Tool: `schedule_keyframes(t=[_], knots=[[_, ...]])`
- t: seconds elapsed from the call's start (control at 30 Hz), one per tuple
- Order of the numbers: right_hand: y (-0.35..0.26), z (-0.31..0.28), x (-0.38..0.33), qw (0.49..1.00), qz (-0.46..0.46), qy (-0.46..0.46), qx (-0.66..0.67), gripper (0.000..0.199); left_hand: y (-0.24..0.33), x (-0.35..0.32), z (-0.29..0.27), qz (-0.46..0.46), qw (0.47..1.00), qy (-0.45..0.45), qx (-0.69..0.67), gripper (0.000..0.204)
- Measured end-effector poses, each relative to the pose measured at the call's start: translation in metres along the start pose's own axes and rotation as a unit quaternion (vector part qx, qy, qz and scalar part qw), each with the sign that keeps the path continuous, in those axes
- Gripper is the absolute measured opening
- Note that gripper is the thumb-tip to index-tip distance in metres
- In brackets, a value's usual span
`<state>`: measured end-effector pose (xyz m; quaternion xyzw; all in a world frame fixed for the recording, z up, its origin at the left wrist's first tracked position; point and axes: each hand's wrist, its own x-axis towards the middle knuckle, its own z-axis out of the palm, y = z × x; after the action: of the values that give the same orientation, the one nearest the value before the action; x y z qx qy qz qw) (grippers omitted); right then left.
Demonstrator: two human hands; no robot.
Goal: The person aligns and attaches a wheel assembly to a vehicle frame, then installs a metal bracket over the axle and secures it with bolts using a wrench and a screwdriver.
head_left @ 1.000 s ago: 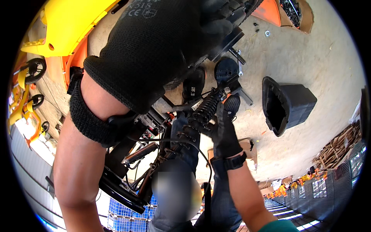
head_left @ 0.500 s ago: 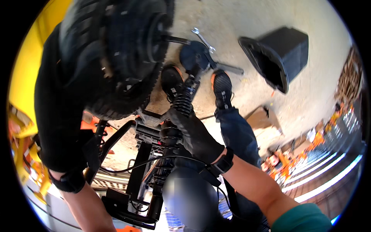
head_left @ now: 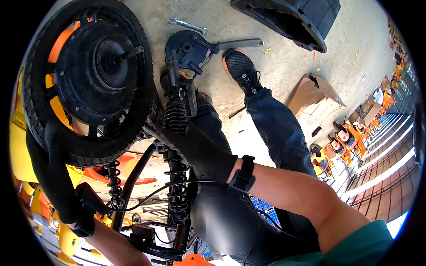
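A black-tyred wheel [head_left: 146,75] with a dark hub motor and a threaded axle sticking out stands at the upper left. My gloved left hand [head_left: 51,144] grips its tyre from the lower left, fingers partly hidden behind the rubber. My gloved right hand [head_left: 193,148] closes round the coil-spring shock absorber [head_left: 176,117] on the upturned black frame [head_left: 133,173], its fingertips near the tyre and partly hidden. Just beyond the shock's end, on the floor, lies a round black brake drum cover [head_left: 182,46] with a small spring.
A double-ended wrench [head_left: 190,25] and a flat grey wrench [head_left: 242,43] lie on the concrete. A black plastic housing [head_left: 306,26] sits at the top right, a cardboard piece [head_left: 315,99] below it. A black cable [head_left: 151,195] crosses the frame. Orange vehicles [head_left: 350,137] line the right.
The wheel has moved left, away from the shock absorber, and its hub side and axle now face up clearly. My left hand has moved with it. My right hand stays at the shock absorber.
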<state>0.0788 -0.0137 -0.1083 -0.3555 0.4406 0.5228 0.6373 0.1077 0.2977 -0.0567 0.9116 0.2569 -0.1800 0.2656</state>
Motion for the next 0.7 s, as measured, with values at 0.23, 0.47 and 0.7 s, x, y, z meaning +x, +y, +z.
schedule_keyframes(t=[0.23, 0.47, 0.7], knots=[[0.002, -0.003, -0.002, 0.998, 0.05, 0.014, -0.026, 0.022, 0.016, -0.002, 0.005, -0.017, 0.997, 0.022, -0.07, 0.06], [0.0, 0.0, -0.003, 1.0, 0.011, 0.01, 0.01, 0.02, 0.022, -0.001, 0.006, -0.04, 0.993, 0.006, -0.114, 0.056], [0.002, -0.001, -0.001, 0.999, 0.014, 0.003, 0.05, 0.021, 0.032, 0.002, 0.006, -0.06, 0.991, -0.021, -0.115, 0.058]])
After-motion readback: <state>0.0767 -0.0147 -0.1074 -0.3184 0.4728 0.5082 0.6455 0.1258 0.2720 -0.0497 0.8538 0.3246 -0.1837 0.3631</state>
